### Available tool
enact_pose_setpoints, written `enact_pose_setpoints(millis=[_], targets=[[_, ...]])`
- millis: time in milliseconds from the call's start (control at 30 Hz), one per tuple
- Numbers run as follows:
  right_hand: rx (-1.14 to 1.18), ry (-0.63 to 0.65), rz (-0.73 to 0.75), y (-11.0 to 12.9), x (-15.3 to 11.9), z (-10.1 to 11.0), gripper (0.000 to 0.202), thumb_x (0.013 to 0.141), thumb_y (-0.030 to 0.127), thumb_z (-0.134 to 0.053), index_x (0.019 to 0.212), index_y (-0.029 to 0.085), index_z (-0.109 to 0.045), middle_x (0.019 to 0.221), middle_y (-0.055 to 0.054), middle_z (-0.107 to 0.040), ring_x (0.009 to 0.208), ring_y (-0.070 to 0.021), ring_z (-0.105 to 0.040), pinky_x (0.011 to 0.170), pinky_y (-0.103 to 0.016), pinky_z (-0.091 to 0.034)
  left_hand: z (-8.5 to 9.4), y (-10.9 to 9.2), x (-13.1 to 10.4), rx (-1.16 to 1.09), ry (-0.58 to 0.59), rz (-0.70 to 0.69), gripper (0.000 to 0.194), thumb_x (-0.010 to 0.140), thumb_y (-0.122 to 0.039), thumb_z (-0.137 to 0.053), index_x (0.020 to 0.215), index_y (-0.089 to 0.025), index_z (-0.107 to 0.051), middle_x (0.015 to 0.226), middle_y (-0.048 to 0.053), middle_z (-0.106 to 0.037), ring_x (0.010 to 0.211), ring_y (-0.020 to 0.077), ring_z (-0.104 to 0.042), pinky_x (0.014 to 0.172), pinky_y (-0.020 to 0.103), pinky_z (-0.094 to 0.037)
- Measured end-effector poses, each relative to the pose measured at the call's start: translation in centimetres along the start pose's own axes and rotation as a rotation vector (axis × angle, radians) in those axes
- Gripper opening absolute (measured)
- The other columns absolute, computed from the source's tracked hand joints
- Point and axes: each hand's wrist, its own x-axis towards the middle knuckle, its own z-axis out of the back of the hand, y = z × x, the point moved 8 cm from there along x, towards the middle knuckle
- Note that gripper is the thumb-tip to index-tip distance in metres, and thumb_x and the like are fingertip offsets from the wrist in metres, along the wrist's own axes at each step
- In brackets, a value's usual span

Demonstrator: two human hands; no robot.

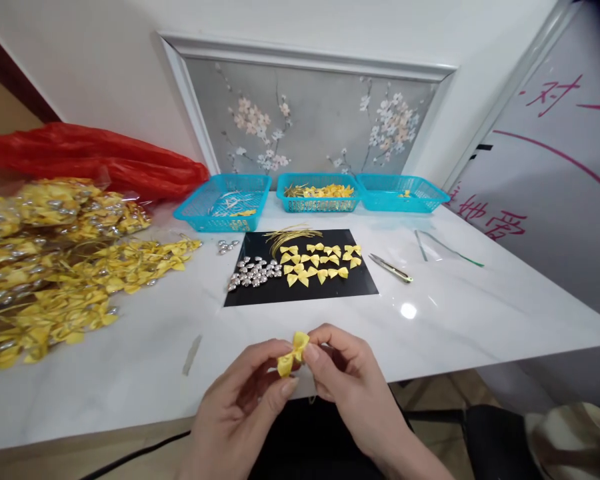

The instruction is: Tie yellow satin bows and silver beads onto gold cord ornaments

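Observation:
Near the table's front edge, a yellow ribbon bow [293, 356] is held up between my two hands. My left hand [253, 387] pinches its left side with thumb and fingers. On the other side, my right hand [343, 373] has thumb and forefinger closed on the bow's right loop. Beyond them lies a black mat [300, 298] with rows of yellow bows [323, 257], a cluster of silver beads [254, 273] and a bunch of thin gold ties [295, 233].
Thread snips [391, 269] lie right of the mat. Three blue baskets [225, 223] [320, 204] [405, 203] stand along the wall. Bagged and loose yellow bows [80, 287] heap at the left, before red plastic [90, 157]. Green ribbon strips [453, 248] lie at the right.

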Motion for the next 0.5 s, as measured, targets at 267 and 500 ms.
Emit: enact_pose_setpoints(millis=[267,500], targets=[[-0.237,-0.109,0.307,5.2,-1.5,2.3,0.021,0.102,0.030,-0.053,0.113,0.028,-0.070,0.093,-0.001,-0.058,0.054,-0.0044,-0.041,0.045,-0.018,-0.035,1.9,2.5,1.4,0.016,-0.192,0.247,0.010,0.063,-0.027,-0.084,0.072,-0.031,-0.084,0.081,-0.001,-0.083,0.076,0.0163,-0.075,0.073,0.014,-0.058],[-0.359,-0.645,0.519,10.0,-6.4,11.2,0.015,0.091,0.031,-0.072,0.103,0.021,-0.072,0.084,-0.003,-0.070,0.066,-0.0107,-0.065,0.059,-0.020,-0.055,4.7,6.3,0.8,-0.188,-0.464,0.411,0.021,0.062,-0.033,-0.088,0.083,-0.031,-0.084,0.081,-0.002,-0.084,0.071,0.0100,-0.074,0.070,0.010,-0.057]])
